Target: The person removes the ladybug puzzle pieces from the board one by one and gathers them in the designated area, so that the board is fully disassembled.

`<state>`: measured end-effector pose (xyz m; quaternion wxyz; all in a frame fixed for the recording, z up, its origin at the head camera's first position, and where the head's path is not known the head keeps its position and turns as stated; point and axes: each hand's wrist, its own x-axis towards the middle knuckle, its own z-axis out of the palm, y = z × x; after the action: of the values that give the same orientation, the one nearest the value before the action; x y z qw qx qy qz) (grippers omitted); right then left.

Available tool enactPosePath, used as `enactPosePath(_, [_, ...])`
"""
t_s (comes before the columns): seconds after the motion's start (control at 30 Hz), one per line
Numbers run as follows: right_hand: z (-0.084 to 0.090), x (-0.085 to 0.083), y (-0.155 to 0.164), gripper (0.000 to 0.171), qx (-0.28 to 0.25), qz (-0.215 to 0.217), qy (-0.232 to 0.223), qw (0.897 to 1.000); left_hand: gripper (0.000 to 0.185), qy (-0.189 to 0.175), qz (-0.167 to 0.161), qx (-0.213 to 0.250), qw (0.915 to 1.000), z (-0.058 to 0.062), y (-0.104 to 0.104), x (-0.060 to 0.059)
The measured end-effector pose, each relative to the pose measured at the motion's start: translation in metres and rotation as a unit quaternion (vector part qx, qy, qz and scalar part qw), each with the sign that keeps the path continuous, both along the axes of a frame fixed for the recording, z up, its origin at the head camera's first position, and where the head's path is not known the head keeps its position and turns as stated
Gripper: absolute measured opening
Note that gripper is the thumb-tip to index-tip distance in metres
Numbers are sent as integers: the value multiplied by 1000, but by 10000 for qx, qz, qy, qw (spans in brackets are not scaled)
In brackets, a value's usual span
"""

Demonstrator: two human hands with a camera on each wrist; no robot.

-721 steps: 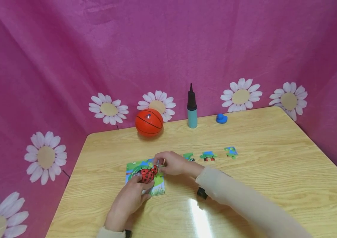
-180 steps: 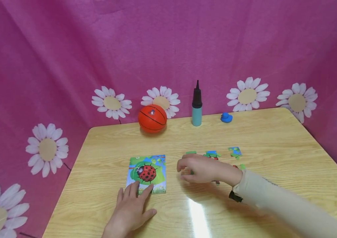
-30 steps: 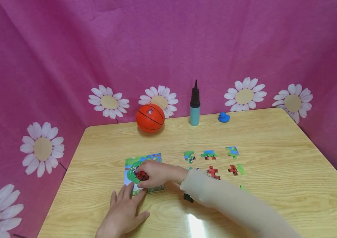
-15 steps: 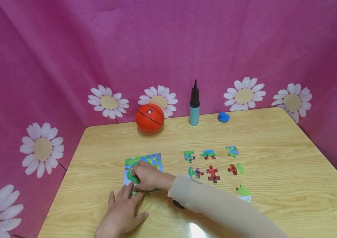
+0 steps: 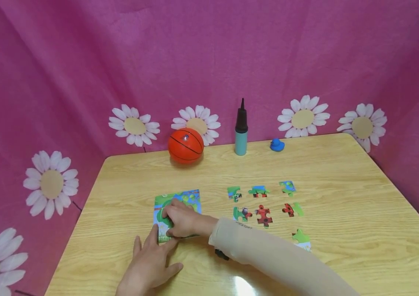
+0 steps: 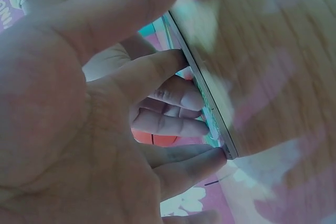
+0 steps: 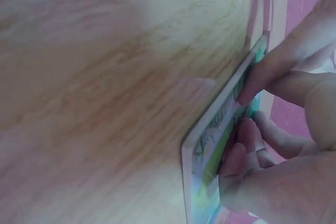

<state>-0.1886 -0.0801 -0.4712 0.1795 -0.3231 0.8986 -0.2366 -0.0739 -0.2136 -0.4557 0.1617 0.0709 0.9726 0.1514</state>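
Observation:
A square puzzle board [image 5: 165, 200] printed with a green and blue picture lies flat on the table, left of centre. Over its middle, my right hand [image 5: 184, 222] has its fingers curled down against the picture, covering much of it. In the right wrist view those fingertips [image 7: 236, 158] touch the board's face; whether they pinch a puzzle piece is hidden. My left hand [image 5: 149, 263] is spread at the near edge, its straight fingertips touching the board. To the right lie several loose puzzle pieces in rows, including a red spotted one [image 5: 264, 216] and a green one [image 5: 301, 236].
Along the back of the wooden table [image 5: 335, 172] stand a red ball with black lines [image 5: 185, 146], a teal and black hand pump [image 5: 241, 142] and a blue toy duck [image 5: 277, 145]. A pink flowered curtain [image 5: 209, 61] hangs behind.
More loose pieces lie at the right than 24 seconds ago. My right hand has come from those pieces onto the board, shifting slightly left over the last second. My left hand stays at the near edge.

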Motion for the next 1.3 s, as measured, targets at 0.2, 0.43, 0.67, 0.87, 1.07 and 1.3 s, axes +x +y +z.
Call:
enactPosePath(0.2, [5, -1, 0, 41, 217, -76, 22, 9997, 72, -54, 60, 70, 9999, 0, 0, 1])
enactPosePath(0.43, [12, -3, -1, 25, 392, -66, 8, 9992, 72, 64, 75, 107, 9999, -2, 0, 1])
enactPosePath(0.67, [9, -6, -1, 19, 252, -14, -79, 9996, 70, 23, 72, 133, 9999, -1, 1, 1])
enactPosePath(0.87, [8, -6, -2, 36, 142, 167, -74, 9997, 71, -54, 95, 73, 9999, 1, 0, 0])
enactPosePath(1.07, [9, -7, 1, 52, -31, 16, -366, 9993, 71, -33, 81, 105, 9999, 1, 0, 0])
enactPosePath(1.3, [11, -14, 13, 20, -772, 28, -610, 9951, 73, 116, 71, 68, 9999, 1, 0, 2])
